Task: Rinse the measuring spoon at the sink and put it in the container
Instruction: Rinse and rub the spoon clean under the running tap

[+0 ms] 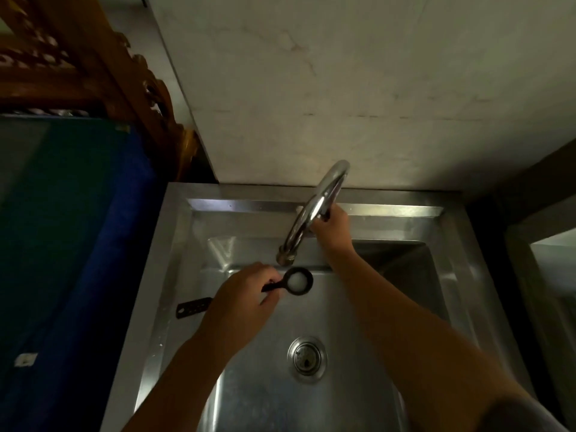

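Observation:
My left hand (pixel 246 294) holds a small black measuring spoon (pixel 297 281) by its handle, over the steel sink (pixel 174 275). The spoon's round bowl sits right under the spout of the curved chrome tap (pixel 314 213) and looks white and wet inside. A flat black piece with holes (pixel 193 307) sticks out to the left behind that hand. My right hand (pixel 332 227) is closed around the tap's handle at the back of the sink, behind the chrome neck. No container is in view.
The sink drain (pixel 307 358) lies below the spoon in the basin floor. A pale wall (pixel 343 88) rises behind the sink. A blue cloth-covered surface (pixel 71 244) and carved wooden furniture (pixel 93 67) stand at the left, and a dark frame (pixel 530 229) at the right.

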Action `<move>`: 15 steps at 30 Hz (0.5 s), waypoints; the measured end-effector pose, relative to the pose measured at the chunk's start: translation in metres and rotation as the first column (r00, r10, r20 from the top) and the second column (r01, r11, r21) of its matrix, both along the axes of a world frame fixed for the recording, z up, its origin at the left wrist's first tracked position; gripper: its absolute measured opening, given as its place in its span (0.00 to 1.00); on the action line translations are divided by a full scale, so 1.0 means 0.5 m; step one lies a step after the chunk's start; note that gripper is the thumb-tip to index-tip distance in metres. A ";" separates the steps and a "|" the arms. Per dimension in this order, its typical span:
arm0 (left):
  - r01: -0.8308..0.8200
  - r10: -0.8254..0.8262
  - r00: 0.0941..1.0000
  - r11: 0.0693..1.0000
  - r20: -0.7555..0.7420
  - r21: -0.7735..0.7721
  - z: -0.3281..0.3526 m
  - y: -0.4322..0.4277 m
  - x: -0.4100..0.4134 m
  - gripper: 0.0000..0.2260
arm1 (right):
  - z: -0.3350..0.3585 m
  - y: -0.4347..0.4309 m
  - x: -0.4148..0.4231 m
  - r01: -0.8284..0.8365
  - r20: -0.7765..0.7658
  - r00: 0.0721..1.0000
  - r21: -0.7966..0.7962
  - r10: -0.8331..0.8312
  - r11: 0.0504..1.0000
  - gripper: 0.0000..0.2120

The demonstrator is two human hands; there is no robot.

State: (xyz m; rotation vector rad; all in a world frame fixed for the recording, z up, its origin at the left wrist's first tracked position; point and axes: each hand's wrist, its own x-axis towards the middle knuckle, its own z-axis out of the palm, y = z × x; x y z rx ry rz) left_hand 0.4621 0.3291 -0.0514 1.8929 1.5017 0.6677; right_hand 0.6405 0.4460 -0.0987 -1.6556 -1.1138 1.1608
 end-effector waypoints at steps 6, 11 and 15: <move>-0.026 0.026 1.000 1.000 0.011 -0.002 -0.013 0.013 -0.003 0.07 | -0.009 0.013 -0.012 0.096 -0.053 0.994 -0.064 -0.100 0.993 0.06; -0.012 0.012 1.000 1.000 0.025 -0.010 -0.011 0.019 0.004 0.09 | -0.002 0.029 -0.020 0.171 -0.053 0.982 -0.128 -0.179 0.977 0.10; -0.009 0.010 1.000 1.000 0.025 -0.021 -0.015 0.019 0.010 0.12 | -0.003 0.039 -0.022 0.223 -0.030 0.973 -0.146 -0.230 0.964 0.13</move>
